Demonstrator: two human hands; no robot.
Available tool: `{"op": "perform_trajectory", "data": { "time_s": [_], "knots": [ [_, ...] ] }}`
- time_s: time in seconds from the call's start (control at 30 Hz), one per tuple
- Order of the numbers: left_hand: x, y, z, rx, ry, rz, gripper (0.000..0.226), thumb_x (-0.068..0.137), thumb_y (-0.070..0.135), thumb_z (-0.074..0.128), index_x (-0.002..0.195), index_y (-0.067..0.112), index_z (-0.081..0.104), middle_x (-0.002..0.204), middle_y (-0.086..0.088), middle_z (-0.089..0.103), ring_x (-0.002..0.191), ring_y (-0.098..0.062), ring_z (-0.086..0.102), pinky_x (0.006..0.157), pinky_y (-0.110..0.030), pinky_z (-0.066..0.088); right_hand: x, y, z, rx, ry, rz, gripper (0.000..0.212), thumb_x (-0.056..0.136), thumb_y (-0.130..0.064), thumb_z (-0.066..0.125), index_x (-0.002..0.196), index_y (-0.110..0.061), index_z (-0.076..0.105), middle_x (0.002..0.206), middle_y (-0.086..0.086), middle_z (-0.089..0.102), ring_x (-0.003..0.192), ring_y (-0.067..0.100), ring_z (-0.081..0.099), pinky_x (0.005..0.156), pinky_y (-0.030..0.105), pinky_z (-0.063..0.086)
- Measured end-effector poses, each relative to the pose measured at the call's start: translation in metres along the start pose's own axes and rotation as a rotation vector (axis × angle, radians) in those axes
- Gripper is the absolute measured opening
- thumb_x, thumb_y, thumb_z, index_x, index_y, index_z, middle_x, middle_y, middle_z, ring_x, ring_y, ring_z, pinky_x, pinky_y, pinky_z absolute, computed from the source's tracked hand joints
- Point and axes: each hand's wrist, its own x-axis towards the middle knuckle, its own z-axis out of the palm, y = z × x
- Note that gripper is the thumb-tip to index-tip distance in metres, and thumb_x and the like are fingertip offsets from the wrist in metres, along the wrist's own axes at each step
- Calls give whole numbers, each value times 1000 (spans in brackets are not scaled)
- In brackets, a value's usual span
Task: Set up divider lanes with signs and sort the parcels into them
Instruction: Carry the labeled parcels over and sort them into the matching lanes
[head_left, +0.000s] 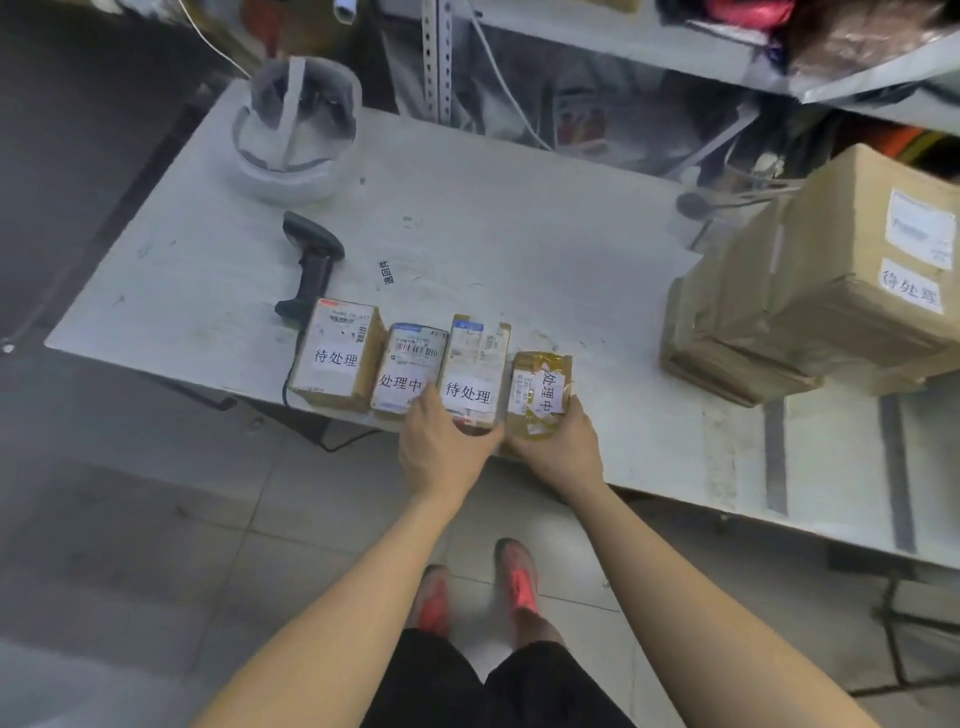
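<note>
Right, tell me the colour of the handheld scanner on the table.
The scanner is black with a dark grey head; the head view shows it best.

Work table (519, 234): pale grey top, scuffed and marked, centre of frame. Floor (130, 519): large grey tiles, lower half. Metal shelving (597, 41): light grey, cluttered, upper right. Perforated upright post (435, 62): top centre. Upper left dim. Light soft, even.
</note>
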Motion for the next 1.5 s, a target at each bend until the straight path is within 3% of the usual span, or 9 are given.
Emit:
{"op": "perform_trajectory", "data": {
  "time_s": [0.17,0.3,0.4,0.5,0.7,0.8,0.93,1.23,1.5],
  "knots": [
    [9,-5,-4,-44,-14,22,81,56,62,82,112,11,55,105,-5,63,98,-26,62,72,-36,50,-7,-13,17,0,91,85,85,54,-71,72,119,-24,46,109,-2,60,100,20,63,81,45,57],
    [10,-8,-7,-57,-34,49,79,56,59,80,112,11,54,104,-6,63,97,-28,62,74,-40,53,-13,-17,21,36,167,125,92,58,-61,78,132,-19,41,117,3,56,109,24,61,86,46,55],
    [10,-7,-10,-73,-41,62,78,54,58,80,112,12,55,105,-4,63,97,-27,62,75,-39,54,-14,-18,25,8,169,146,111,62,-54,80,150,-18,23,133,8,47,124,29,51,94,47,49],
    [11,-6,-14,-90,-17,67,78,54,58,78,115,14,56,106,-3,63,96,-25,63,74,-37,53,-12,-18,31,-64,171,151,118,66,-57,79,153,-16,12,138,9,42,128,31,44,91,47,47],
    [12,-1,-26,-53,15,91,80,53,70,63,112,16,58,101,-2,64,90,-26,65,71,-37,55,-6,-19,24,-34,222,146,93,59,-45,82,137,-19,38,120,3,55,114,25,57,82,44,55],
    [10,9,-30,-32,-5,84,71,57,63,71,107,14,57,101,-3,62,90,-27,64,68,-34,49,-10,-16,8,8,261,112,83,47,-47,77,122,-26,49,114,-6,60,107,20,59,80,43,57],
    [4,38,-36,-17,-7,98,69,61,61,74,108,14,57,104,-3,61,93,-26,61,68,-31,42,-17,-14,-25,54,333,59,89,33,-56,63,117,-29,51,110,-10,62,102,17,61,80,43,58],
    [-46,109,-45,-136,104,289,64,60,60,77,105,17,60,98,1,61,79,-14,52,62,-26,39,-51,4,-116,149,414,2,97,35,-55,64,127,-31,48,117,-13,62,110,16,60,87,44,56],
    [-142,170,-17,-171,182,372,67,62,58,78,110,15,59,101,-1,62,81,-15,56,58,-25,43,-87,73,-227,222,471,-100,81,42,-56,69,118,-32,52,111,-10,63,101,16,62,84,41,57]
  ]
}}
